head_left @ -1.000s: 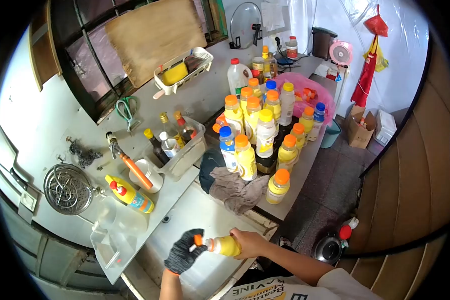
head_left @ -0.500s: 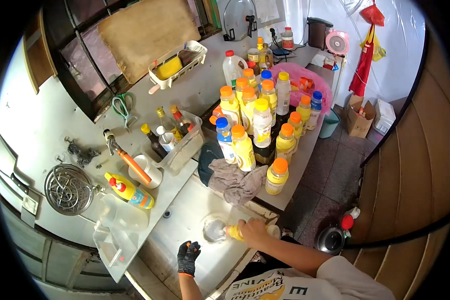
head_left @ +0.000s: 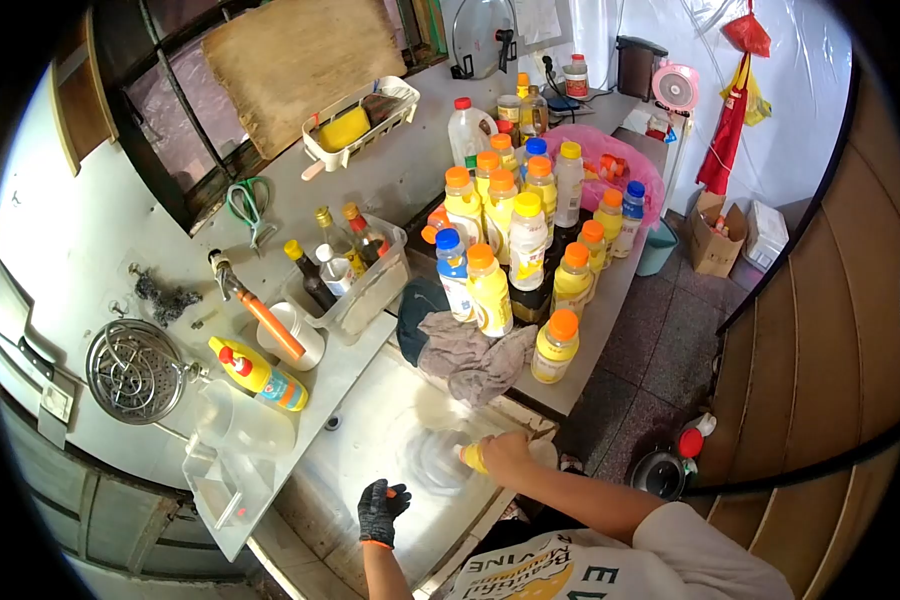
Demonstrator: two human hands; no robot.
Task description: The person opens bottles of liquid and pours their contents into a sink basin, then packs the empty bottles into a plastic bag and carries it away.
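My right hand [head_left: 507, 460], bare, grips a yellow-labelled plastic bottle [head_left: 472, 458] tipped on its side over the white sink [head_left: 355, 440]. Its uncapped mouth points left, and pale liquid [head_left: 438, 462] spreads on the sink floor before it. Over the sink's near part, my left hand [head_left: 378, 512] wears a dark grey glove with an orange cuff. Its fingers are curled around a small orange piece that looks like a bottle cap [head_left: 396, 491], mostly hidden. A grey rag [head_left: 475, 360] lies at the sink's far edge, beside a standing orange-capped bottle [head_left: 555, 348].
Several capped bottles [head_left: 490, 290] crowd the counter behind the sink. On the left ledge stand a yellow cleaner bottle [head_left: 260, 375], a clear plastic jug [head_left: 240, 420] and a white cup [head_left: 295, 340]. A bin of sauce bottles [head_left: 375, 290] sits against the wall.
The pale liquid has spread wider in the sink. My right hand and the tipped bottle have shifted slightly; my left hand has turned a little, its fingers still curled.
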